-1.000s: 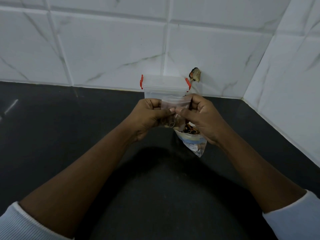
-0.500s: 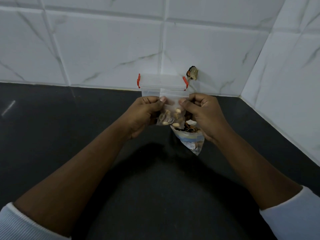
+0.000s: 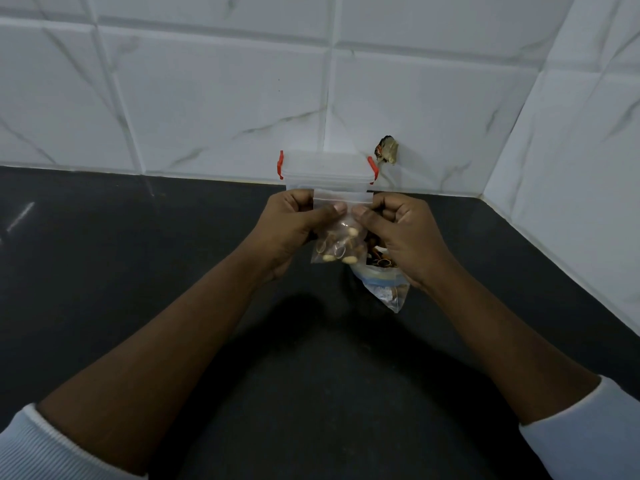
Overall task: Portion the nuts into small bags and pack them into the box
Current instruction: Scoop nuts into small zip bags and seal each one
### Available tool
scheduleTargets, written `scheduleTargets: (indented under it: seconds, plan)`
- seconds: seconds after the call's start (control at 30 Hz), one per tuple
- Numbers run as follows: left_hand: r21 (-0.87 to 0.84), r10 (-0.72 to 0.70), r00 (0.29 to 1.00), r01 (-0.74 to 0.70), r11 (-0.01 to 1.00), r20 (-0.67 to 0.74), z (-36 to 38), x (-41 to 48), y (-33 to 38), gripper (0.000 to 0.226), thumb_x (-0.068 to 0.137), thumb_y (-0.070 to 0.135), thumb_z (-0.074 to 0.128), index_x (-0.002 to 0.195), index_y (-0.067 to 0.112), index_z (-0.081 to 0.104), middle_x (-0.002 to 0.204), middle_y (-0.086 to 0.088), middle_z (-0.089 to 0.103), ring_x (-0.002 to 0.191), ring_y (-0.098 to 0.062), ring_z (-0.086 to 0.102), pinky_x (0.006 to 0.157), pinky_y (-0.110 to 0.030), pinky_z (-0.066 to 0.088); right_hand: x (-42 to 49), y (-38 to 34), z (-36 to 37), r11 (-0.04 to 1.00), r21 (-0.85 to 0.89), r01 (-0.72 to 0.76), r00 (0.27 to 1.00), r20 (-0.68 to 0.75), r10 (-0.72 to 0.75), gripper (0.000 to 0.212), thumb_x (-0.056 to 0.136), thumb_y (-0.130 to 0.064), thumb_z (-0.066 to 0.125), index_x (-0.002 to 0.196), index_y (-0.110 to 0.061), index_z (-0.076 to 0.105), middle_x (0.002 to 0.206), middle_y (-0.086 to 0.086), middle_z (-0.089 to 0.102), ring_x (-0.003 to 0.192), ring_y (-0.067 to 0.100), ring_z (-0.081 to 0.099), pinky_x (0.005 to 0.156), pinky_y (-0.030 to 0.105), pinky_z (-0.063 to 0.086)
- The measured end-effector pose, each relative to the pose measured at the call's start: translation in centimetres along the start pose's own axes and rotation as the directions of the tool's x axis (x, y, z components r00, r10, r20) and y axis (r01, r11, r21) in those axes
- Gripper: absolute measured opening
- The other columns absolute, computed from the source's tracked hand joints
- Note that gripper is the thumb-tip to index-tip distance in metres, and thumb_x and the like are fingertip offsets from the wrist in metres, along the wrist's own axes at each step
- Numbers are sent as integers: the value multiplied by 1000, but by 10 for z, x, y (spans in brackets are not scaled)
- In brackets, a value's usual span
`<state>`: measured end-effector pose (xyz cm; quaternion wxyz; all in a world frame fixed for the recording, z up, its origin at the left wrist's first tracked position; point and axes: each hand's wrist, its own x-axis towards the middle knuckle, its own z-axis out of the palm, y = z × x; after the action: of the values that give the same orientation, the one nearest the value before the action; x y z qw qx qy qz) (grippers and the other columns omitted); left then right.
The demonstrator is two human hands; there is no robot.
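Observation:
A small clear zip bag (image 3: 341, 237) with mixed nuts in its bottom hangs upright between my hands. My left hand (image 3: 294, 226) pinches its upper left part, thumb in front. My right hand (image 3: 401, 237) pinches the upper right part, thumb tip close to the left thumb. Behind the bag, against the wall, stands a clear plastic box (image 3: 327, 168) with red clips and its lid on. A larger clear bag of nuts (image 3: 384, 282) lies on the black counter (image 3: 138, 271) under my right hand, partly hidden by it.
White marble-look tiles form the back wall and the right wall, meeting in a corner at the far right. A small dark rough spot (image 3: 387, 154) sits on the back wall just right of the box.
The small bag has risen a little and hangs straighter, so its zip edge and the nuts show more. Both thumbs stay pinched near its top.

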<state>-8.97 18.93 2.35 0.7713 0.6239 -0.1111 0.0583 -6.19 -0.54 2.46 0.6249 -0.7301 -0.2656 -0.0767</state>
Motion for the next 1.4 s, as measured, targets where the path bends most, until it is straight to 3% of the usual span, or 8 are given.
scheduleTargets:
  seconds: [0.1, 0.4, 0.63, 0.83, 1.1, 1.23, 1.33, 1.4]
  plan:
    - [5, -36, 999, 36, 999, -22, 2, 1, 1, 17, 94, 9, 68, 107, 0, 73, 107, -18, 76, 97, -27, 73, 92, -42, 60, 1, -1, -1, 1000, 7, 5, 999, -41, -5, 14, 99, -11, 69, 105, 1, 66, 85, 25, 74, 66, 27, 70, 62, 37, 59]
    - [34, -18, 999, 20, 999, -30, 2, 0, 3, 15, 96, 10, 66, 106, 2, 74, 106, -15, 77, 96, -23, 74, 86, -39, 61, -1, -4, -4, 1000, 21, 16, 998, -62, -15, 8, 99, -15, 69, 97, -7, 71, 80, 20, 73, 65, 31, 69, 69, 60, 58]
    - [6, -15, 998, 15, 1000, -55, 3, 0, 4, 11, 94, 10, 69, 99, 3, 75, 94, -13, 78, 87, -22, 75, 81, -36, 61, 0, -2, -1, 998, 27, 65, 992, -108, -61, 9, 100, -8, 65, 97, -4, 72, 81, 5, 73, 77, 18, 70, 78, 43, 61]
    - [-3, -22, 997, 22, 1000, -68, 5, 0, 3, 13, 92, 10, 71, 100, 1, 76, 99, -17, 77, 93, -26, 75, 89, -43, 61, 1, 2, 3, 999, 30, 44, 989, -140, -40, 14, 100, -8, 65, 89, -13, 71, 79, 2, 72, 76, 15, 68, 80, 45, 60]
    - [-1, -10, 995, 9, 1000, -98, 5, -1, 2, 12, 92, 9, 71, 99, 0, 75, 101, -19, 76, 95, -27, 75, 89, -44, 61, 1, 2, 1, 998, 51, 40, 989, -141, -33, 9, 97, -11, 68, 92, -7, 74, 79, 9, 72, 77, 23, 69, 85, 57, 60]
    - [9, 11, 992, -10, 1000, -126, 5, 0, 0, 10, 92, 9, 72, 96, 2, 76, 102, -22, 75, 94, -29, 74, 84, -41, 61, 2, 4, 1, 996, 92, 7, 996, -92, 2, 9, 94, -26, 72, 92, -19, 77, 88, 33, 65, 82, 34, 64, 85, 61, 59]
    - [30, 19, 992, -15, 999, -128, 6, 0, -2, 10, 91, 9, 72, 96, 1, 77, 101, -21, 76, 93, -30, 74, 83, -41, 62, 1, 4, 2, 997, 80, 7, 996, -89, 0, 7, 96, -15, 70, 93, -18, 75, 85, 9, 75, 85, 22, 71, 85, 47, 61]
    - [51, 24, 993, -18, 999, -118, 6, 1, -3, 11, 91, 8, 73, 97, 0, 77, 101, -23, 76, 93, -33, 74, 86, -45, 61, 1, 4, 3, 999, 43, 20, 997, -73, -17, 9, 97, -11, 68, 92, -15, 74, 86, 4, 75, 85, 20, 71, 83, 43, 60]
